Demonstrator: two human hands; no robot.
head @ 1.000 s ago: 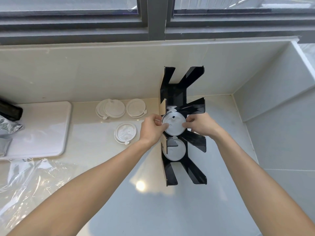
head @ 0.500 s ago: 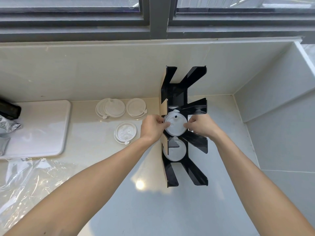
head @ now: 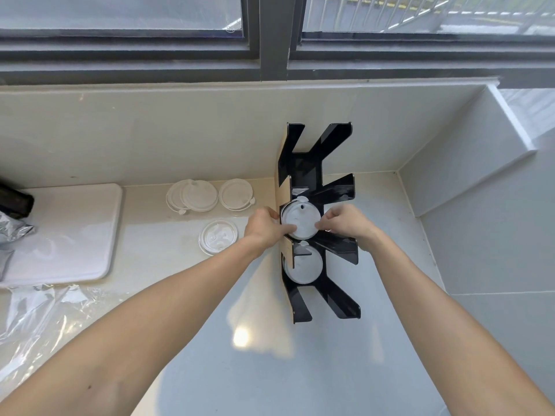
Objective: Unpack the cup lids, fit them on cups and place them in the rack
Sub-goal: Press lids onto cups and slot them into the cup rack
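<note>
Below the window, on a pale counter point(head: 300, 370) (glossy), both hands' fingers point(head: 288, 228) pinch a lidded cup point(head: 301, 221).

A white tray point(head: 69, 232) lies flat on the counter point(head: 300, 355) toward its left edge, close to the back wall. On the tray's left end sit a crinkled silver foil packet point(head: 13, 229) and a dark object point(head: 15, 199), both cut off by the frame. Crumpled clear plastic wrap point(head: 39, 319) spreads over the counter's front-left part, just in front of the tray. A dark-framed window point(head: 273, 37) runs above the back wall.
</note>
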